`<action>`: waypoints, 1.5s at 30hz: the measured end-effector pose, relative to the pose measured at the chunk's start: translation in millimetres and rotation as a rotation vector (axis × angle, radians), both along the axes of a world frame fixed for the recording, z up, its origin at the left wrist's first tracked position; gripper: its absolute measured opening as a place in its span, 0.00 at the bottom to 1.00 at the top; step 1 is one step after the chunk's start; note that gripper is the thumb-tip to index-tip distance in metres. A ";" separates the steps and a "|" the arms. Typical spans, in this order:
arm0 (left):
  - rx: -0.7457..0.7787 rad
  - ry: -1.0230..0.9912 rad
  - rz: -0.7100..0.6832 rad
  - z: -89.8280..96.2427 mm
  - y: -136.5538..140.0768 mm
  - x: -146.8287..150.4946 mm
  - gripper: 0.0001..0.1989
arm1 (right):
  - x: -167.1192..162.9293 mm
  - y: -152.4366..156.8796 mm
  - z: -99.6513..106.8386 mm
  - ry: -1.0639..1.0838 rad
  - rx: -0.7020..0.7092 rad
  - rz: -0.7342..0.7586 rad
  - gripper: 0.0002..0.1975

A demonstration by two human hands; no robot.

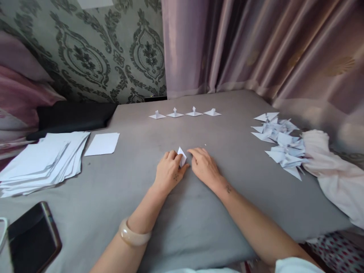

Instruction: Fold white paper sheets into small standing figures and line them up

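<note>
In the middle of the grey-covered table, my left hand (171,168) pinches a small folded white paper (182,156), whose pointed tip stands up past the fingers. Part of the paper is hidden behind the fingers. My right hand (203,165) is just to the right, its index finger stretched toward the folded paper but apart from it, with nothing visible in it. Beyond both hands, several folded paper pieces (175,113) stand in a row, each with a flat diamond base and a raised middle.
On the left lie a stack of white paper sheets (42,159) and a separate square sheet (102,144). A dark phone (32,239) rests at the near left. Several folded paper pieces (284,144) are heaped at right beside a pale cloth (330,163). Curtains (216,45) hang behind.
</note>
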State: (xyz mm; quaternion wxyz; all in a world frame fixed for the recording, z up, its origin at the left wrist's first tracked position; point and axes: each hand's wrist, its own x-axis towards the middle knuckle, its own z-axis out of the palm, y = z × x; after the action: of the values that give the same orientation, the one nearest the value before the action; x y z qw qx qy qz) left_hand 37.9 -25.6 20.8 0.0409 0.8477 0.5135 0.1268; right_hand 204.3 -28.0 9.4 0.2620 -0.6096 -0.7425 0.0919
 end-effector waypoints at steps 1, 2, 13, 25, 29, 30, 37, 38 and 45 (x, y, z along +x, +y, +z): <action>0.004 -0.001 -0.004 -0.4 0.2 -0.5 0.12 | 6.8 3.5 -0.6 0.011 0.003 -0.096 0.18; 0.006 -0.001 -0.008 -0.5 0.1 -1.0 0.12 | 14.8 7.5 -1.3 0.032 -0.005 -0.224 0.15; -0.073 -0.206 0.087 2.8 1.1 0.6 0.13 | 46.3 37.7 -5.7 0.009 -0.159 -0.339 0.08; -0.681 -1.570 0.506 1.6 34.1 -24.8 0.16 | 36.5 -12.3 66.7 0.456 -0.849 0.671 0.13; -0.724 -1.668 0.474 3.9 29.7 -16.2 0.15 | -9.7 11.9 38.4 0.893 -0.599 0.023 0.21; -0.733 -1.672 0.463 3.5 28.4 -13.9 0.15 | -19.7 17.1 31.7 0.963 -0.572 -0.022 0.21; -0.797 -1.546 0.412 3.4 24.8 -16.7 0.13 | -28.8 25.6 23.4 0.902 -0.615 -0.009 0.08; -0.806 -1.500 0.390 3.7 25.2 -18.3 0.14 | -24.9 25.7 25.6 0.866 -0.642 0.015 0.07; -0.677 -1.113 0.318 -6.9 27.5 -16.6 0.11 | -13.1 30.0 29.2 0.542 -0.645 0.068 0.07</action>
State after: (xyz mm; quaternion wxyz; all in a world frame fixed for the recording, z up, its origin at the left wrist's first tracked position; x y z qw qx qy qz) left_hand 21.3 1.9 13.9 0.5442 0.5104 0.5458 0.3813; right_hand 191.2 2.0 38.6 0.2403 -0.5893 -0.5996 0.4853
